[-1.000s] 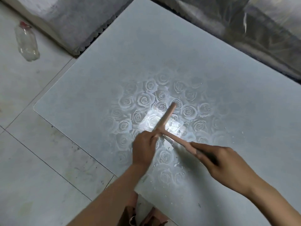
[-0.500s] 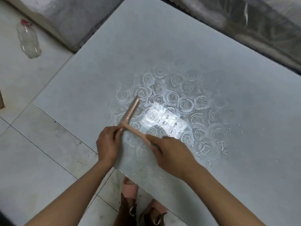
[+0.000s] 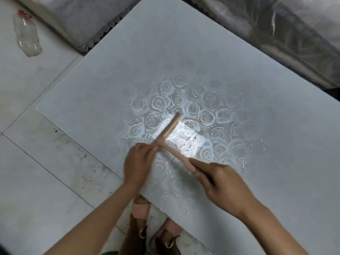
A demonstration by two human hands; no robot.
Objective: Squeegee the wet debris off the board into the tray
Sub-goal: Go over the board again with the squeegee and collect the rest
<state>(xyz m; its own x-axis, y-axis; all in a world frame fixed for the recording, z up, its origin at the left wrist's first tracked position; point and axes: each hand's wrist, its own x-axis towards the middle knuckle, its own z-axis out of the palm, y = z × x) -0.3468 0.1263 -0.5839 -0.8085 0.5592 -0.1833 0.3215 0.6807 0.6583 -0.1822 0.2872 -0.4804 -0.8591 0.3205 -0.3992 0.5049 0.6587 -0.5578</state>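
A large pale grey board [image 3: 184, 57] with a rose pattern lies in front of me, wet in its middle. Water drops and small puddles [image 3: 242, 162] sit to the right of the bright glare spot. A pink T-shaped squeegee [image 3: 168, 130] rests blade-down on the board near its front edge. My left hand [image 3: 138, 162] grips the near end of the blade. The handle is held by my right hand [image 3: 220, 183], fingers curled around its end. No tray shows in view.
A clear plastic bottle [image 3: 27, 35] lies on the tiled floor at the far left. Grey plastic-covered bundles [image 3: 276, 30] line the board's far side. My feet in sandals [image 3: 158, 230] stand at the board's front edge.
The squeegee and both hands swept left toward the board's front-left edge, then moved back right to the middle of the wet patch.
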